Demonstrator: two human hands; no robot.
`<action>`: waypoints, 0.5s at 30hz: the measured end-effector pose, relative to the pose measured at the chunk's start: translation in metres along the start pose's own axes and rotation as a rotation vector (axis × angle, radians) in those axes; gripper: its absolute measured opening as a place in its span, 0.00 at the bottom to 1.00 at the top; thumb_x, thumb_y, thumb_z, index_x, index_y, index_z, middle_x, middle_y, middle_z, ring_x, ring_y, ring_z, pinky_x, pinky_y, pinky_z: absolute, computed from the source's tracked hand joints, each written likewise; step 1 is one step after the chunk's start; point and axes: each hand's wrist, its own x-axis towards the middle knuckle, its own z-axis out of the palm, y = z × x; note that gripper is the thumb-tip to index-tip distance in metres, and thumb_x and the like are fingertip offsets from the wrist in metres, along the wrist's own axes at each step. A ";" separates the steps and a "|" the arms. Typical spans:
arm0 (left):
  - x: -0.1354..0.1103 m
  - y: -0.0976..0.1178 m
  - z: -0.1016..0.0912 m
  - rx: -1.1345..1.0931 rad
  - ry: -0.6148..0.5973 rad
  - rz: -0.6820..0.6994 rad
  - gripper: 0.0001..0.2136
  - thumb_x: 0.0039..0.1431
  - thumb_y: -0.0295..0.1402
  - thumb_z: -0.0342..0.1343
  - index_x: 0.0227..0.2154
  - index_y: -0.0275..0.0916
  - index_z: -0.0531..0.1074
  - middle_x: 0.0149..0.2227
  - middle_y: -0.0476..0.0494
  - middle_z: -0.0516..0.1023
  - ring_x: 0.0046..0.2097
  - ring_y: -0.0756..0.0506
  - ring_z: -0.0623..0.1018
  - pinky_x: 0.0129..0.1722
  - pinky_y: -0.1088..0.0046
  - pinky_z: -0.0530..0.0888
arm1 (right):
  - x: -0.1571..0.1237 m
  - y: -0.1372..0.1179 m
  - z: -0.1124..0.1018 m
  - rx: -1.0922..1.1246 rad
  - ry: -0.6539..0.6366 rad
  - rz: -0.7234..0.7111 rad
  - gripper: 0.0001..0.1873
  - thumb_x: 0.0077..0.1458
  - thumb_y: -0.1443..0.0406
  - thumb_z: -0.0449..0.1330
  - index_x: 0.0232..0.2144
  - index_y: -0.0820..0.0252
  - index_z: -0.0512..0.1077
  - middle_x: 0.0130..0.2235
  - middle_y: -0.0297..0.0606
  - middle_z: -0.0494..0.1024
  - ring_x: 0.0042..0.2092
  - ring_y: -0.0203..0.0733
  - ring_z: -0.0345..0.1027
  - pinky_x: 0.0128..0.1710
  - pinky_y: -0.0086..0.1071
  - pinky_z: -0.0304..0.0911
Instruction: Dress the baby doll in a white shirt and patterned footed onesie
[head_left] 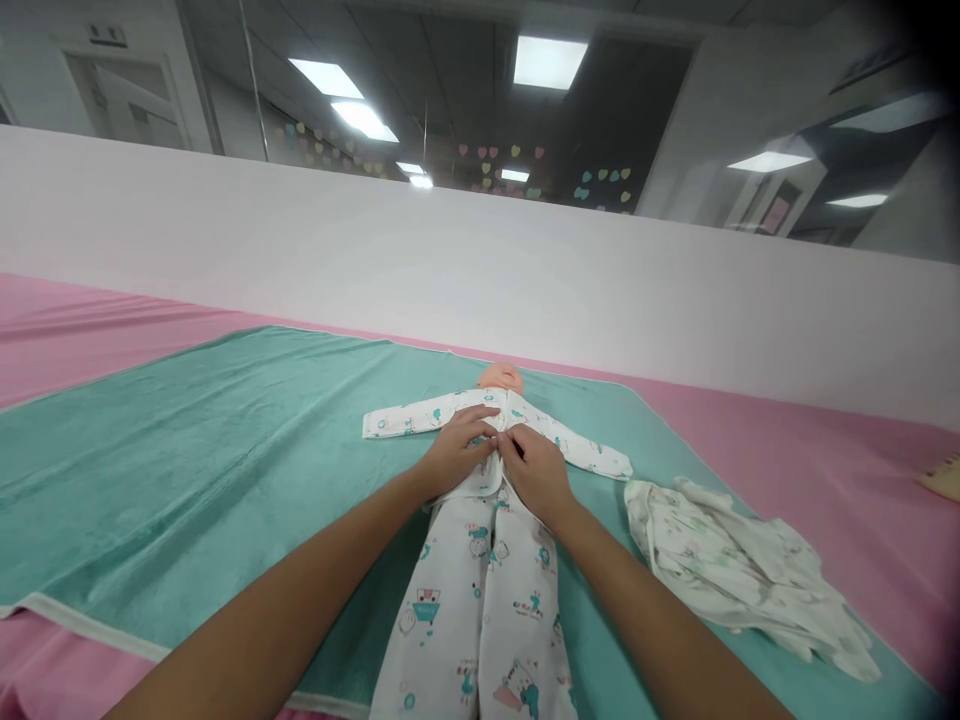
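Observation:
A baby doll (501,376) lies on its back, dressed in a white printed baby jacket (409,418) and matching trousers (450,600). Both sleeves spread out to the sides. My left hand (461,448) rests on the jacket's chest, its thumb and forefinger pinching the front edge near the middle. Close against it, my right hand (534,470) has its fingers curled and pressed on the same front opening. The fingertips of the two hands nearly meet. Whatever small fastening may lie between them is hidden.
Under the doll a teal blanket (225,450) covers part of a pink sheet (825,480). To the right lies a crumpled white garment (735,570) with a faint green print. A low white wall (450,270) runs behind, with glass above it. Something beige (943,478) shows at the right edge.

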 end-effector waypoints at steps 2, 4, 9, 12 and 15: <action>0.000 0.000 0.000 0.000 -0.003 -0.005 0.10 0.58 0.36 0.46 0.34 0.44 0.73 0.56 0.51 0.63 0.59 0.44 0.57 0.59 0.61 0.55 | 0.000 0.000 0.000 0.002 -0.003 -0.003 0.14 0.58 0.61 0.44 0.22 0.58 0.60 0.25 0.31 0.67 0.28 0.34 0.58 0.28 0.28 0.48; 0.000 0.000 0.000 0.001 -0.004 -0.005 0.11 0.58 0.37 0.46 0.34 0.44 0.73 0.56 0.52 0.62 0.59 0.44 0.57 0.59 0.61 0.55 | 0.000 -0.001 -0.001 0.005 -0.004 -0.002 0.14 0.58 0.61 0.44 0.22 0.58 0.60 0.24 0.31 0.67 0.28 0.34 0.58 0.28 0.28 0.48; 0.000 0.000 0.000 0.005 -0.006 -0.008 0.11 0.58 0.37 0.46 0.35 0.44 0.73 0.56 0.52 0.62 0.59 0.43 0.57 0.59 0.61 0.55 | 0.000 -0.001 -0.001 0.005 0.003 0.009 0.15 0.58 0.61 0.45 0.22 0.59 0.60 0.23 0.31 0.66 0.26 0.33 0.57 0.27 0.28 0.47; 0.000 0.000 0.000 0.011 -0.009 -0.010 0.11 0.58 0.37 0.46 0.34 0.44 0.73 0.56 0.52 0.62 0.59 0.44 0.58 0.59 0.61 0.55 | 0.000 -0.001 -0.001 0.010 -0.005 0.008 0.15 0.58 0.61 0.45 0.21 0.59 0.60 0.23 0.30 0.65 0.26 0.33 0.57 0.26 0.27 0.46; 0.000 0.001 0.000 0.019 -0.007 0.000 0.11 0.59 0.37 0.45 0.34 0.44 0.73 0.56 0.52 0.63 0.58 0.45 0.58 0.59 0.62 0.56 | 0.000 -0.001 -0.002 0.011 -0.010 0.006 0.15 0.58 0.61 0.45 0.22 0.59 0.60 0.24 0.30 0.66 0.27 0.33 0.57 0.27 0.27 0.47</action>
